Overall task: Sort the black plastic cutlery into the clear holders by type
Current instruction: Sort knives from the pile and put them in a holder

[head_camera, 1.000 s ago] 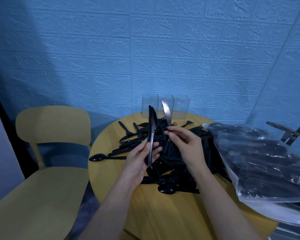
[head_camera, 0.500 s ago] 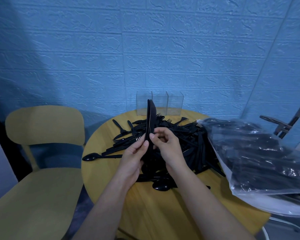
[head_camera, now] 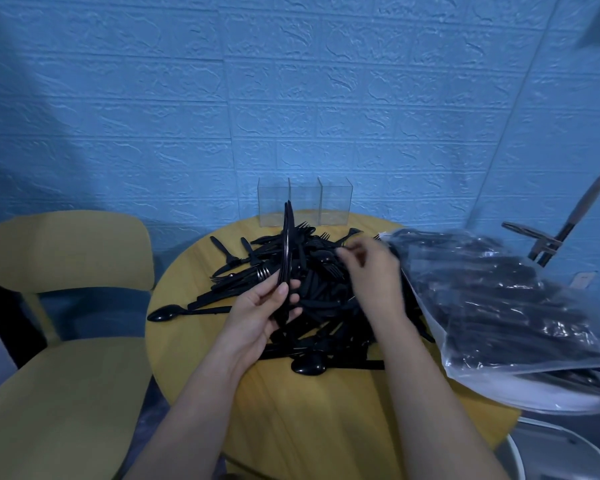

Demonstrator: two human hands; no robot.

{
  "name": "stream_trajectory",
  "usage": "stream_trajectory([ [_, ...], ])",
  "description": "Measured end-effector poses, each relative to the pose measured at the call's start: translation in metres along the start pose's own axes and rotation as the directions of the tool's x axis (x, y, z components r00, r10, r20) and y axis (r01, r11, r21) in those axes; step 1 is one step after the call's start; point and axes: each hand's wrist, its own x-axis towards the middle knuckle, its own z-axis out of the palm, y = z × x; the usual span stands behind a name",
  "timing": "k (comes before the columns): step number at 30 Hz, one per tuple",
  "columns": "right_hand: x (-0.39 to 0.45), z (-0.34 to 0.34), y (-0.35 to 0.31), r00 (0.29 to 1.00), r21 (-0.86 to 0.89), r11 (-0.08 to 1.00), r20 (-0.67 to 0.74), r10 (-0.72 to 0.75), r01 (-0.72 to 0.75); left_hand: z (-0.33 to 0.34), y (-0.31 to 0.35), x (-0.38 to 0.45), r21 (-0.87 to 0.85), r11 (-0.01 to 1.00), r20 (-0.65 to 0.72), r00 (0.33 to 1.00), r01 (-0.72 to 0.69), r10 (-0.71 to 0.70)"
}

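A yellow chair (head_camera: 66, 271) stands at the far left, beside the round tabletop (head_camera: 291, 410). Next comes the left hand (head_camera: 257, 313), its thumb and fingers clamped around the lower ends of a bunch of knives (head_camera: 287, 251) held upright, blades pointing up in front of the clear holders (head_camera: 305, 205), 3 compartments in a row at the tabletop's far edge, none showing any cutlery inside. The forearm rises from the lower edge, wrist bent slightly back.

The cutlery pile (head_camera: 309, 289) of forks, spoons and knives covers the tabletop's middle. Over its far right part reaches the right hand (head_camera: 368, 268), fingers curled toward the pile; blur hides whether they pinch anything.

To do this step well, I would pick 1 knife at a time by its handle, lift it free of tangled fork tines, and lay it flat against the bunch with the blade facing the same way, keeping the left grip firm so the bunch does not fan out.

At far right a plastic bag (head_camera: 499, 306) holds more cutlery.
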Motion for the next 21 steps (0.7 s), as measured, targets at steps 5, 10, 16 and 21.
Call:
stream_trajectory([
  [5, 0.012, -0.015, 0.042, 0.992, -0.471, 0.873, -0.047, 0.115, -0.124, 0.001, 0.001, -0.001, -0.005, 1.0, -0.002, 1.0, 0.003, -0.003],
  [10, 0.018, -0.012, 0.046, 0.975, -0.638, 0.756, 0.034, 0.218, -0.147, 0.0, 0.002, -0.003, -0.015, 1.0, -0.002, 1.0, 0.012, -0.012],
  [16, 0.022, -0.013, 0.046, 0.958, -0.56, 0.799, 0.03, 0.284, -0.219, 0.0, 0.003, -0.003, -0.023, 1.0, 0.003, 1.0, 0.002, -0.002],
  [21, 0.024, -0.019, 0.039, 0.943, -0.199, 0.924, 0.0, 0.333, -0.326, 0.0, 0.004, -0.003, -0.036, 0.999, 0.001, 1.0, -0.001, 0.001],
])
